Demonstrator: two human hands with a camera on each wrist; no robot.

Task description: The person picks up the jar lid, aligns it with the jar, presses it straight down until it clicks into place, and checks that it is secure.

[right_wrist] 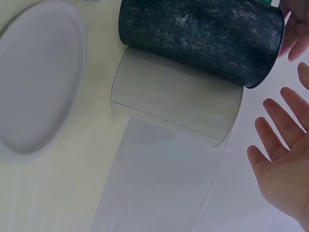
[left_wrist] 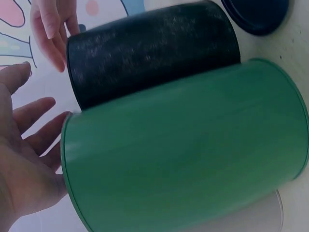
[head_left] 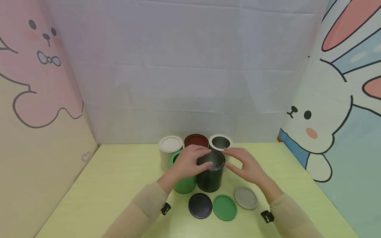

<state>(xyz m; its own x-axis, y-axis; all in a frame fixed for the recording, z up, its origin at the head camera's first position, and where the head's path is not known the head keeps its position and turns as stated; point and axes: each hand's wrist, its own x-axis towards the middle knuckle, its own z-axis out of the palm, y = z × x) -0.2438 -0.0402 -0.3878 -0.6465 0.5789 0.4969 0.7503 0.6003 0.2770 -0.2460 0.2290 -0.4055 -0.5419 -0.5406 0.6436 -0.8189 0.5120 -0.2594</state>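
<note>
A black can [head_left: 209, 181], its top uncovered, stands between my two hands. My left hand [head_left: 190, 162] hovers over the green can [head_left: 184, 186] and the left side of the black can's rim, fingers spread and holding nothing. In the left wrist view its fingers lie close to the green can's [left_wrist: 183, 150] rim; whether they touch it I cannot tell. To the right of the black can's rim is my right hand [head_left: 245, 165], fingers extended and apart from the cans in the right wrist view. Part of the green can's top is hidden behind my left hand.
Behind stand a white can with its lid on [head_left: 170, 144], a can with a dark red top [head_left: 196, 140] and an uncovered white can [head_left: 212, 141]. In front lie a black lid [head_left: 200, 205], a green lid [head_left: 225, 207] and a grey lid [head_left: 245, 198]. A white backdrop [head_left: 190, 82] rises behind.
</note>
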